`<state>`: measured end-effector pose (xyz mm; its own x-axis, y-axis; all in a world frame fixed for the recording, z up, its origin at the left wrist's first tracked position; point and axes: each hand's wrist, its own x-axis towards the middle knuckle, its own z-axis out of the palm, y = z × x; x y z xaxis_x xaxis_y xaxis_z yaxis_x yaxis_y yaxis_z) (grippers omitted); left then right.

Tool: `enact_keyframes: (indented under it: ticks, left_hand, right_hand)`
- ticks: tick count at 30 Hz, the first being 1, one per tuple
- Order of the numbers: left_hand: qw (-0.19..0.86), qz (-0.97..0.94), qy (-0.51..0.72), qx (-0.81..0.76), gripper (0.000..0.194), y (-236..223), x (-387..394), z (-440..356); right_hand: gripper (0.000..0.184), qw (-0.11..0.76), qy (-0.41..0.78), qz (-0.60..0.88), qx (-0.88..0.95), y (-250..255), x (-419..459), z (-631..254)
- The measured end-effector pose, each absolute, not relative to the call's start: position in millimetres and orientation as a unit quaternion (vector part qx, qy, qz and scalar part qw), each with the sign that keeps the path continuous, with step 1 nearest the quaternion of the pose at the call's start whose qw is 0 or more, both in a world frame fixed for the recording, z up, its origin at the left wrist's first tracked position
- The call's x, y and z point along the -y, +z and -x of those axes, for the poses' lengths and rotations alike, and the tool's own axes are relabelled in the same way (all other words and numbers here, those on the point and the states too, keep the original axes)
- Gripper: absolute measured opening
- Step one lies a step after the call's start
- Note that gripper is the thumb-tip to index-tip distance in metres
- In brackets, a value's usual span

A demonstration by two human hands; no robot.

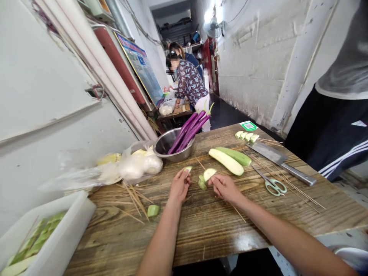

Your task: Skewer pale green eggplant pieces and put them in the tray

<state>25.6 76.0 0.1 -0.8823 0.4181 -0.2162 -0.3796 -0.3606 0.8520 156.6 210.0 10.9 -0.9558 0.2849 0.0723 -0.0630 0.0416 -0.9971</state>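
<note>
My left hand pinches a pale half-round zucchini slice between thumb and fingers. Closed around a thin wooden skewer, my right hand is a short way to the right. A half-round zucchini slice is at its fingertips, in line with the skewer; whether it is pierced I cannot tell. Green-edged zucchini pieces lie on the table between the hands. Beyond the right hand rest two long zucchini pieces, one with its cut face up.
A steel bowl holds purple eggplants. To the right lie a cleaver, green-handled scissors and a skewered row of slices. Loose skewers, a plastic bag and a white bin are left. People stand nearby.
</note>
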Motion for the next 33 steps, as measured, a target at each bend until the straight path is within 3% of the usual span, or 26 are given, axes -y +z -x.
enact_keyframes:
  ticks: [2, 6, 15, 33]
  left_hand:
    - [0.294, 0.036, 0.857, -0.422, 0.006, 0.8, -68.9, -18.9]
    - [0.351, 0.091, 0.879, -0.310, 0.011, 2.1, -64.3, -13.8]
    - [0.310, 0.185, 0.860, -0.360, 0.005, 8.5, -65.3, -16.1]
    - [0.309, 0.196, 0.860, -0.355, 0.007, 13.9, -70.9, -25.9]
  right_hand:
    - [0.026, 0.112, 0.651, 0.052, 0.749, 5.1, -200.6, -158.1]
    - [0.025, 0.105, 0.580, 0.022, 0.808, -3.5, -184.7, -162.1]
    - [0.027, 0.106, 0.533, 0.023, 0.839, -6.1, -178.7, -162.7]
    - [0.030, 0.093, 0.572, 0.039, 0.814, -7.7, -175.4, -162.6]
